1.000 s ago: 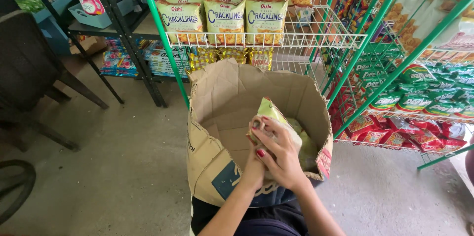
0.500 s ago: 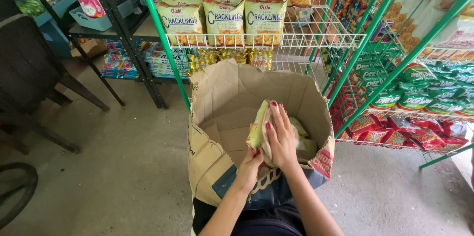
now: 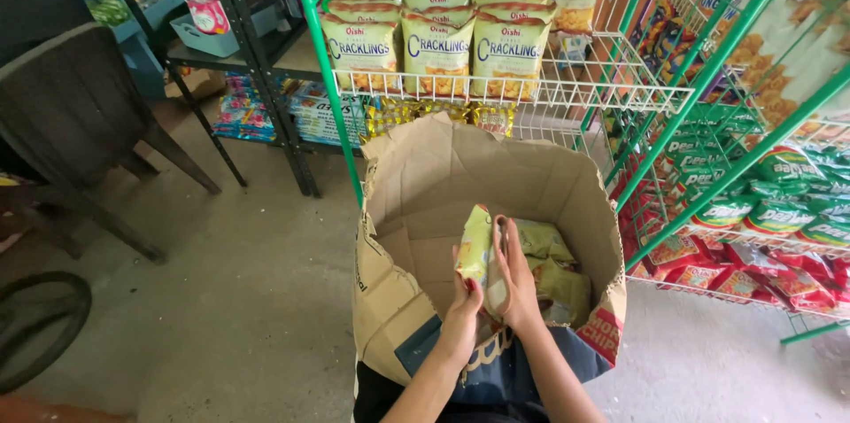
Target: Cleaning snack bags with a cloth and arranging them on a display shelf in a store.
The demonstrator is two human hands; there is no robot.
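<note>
A big brown paper sack (image 3: 416, 201) stands open on the floor in front of me. Both my hands are inside its mouth. My left hand (image 3: 465, 299) and my right hand (image 3: 515, 286) press together on a yellow-green snack packet (image 3: 476, 244), held upright on its edge between the palms. More pale green snack packets (image 3: 553, 274) lie in the bottom right of the sack, just beside my right hand.
A white wire shelf on a green rack (image 3: 531, 91) holds rows of yellow snack bags straight ahead. Green and red snack bags (image 3: 761, 210) fill the rack on the right. A dark chair (image 3: 80, 122) stands at left, black metal shelving (image 3: 257, 51) behind it.
My hands have closed together around the packet and turned it upright on its edge, lifting it a little within the sack.
</note>
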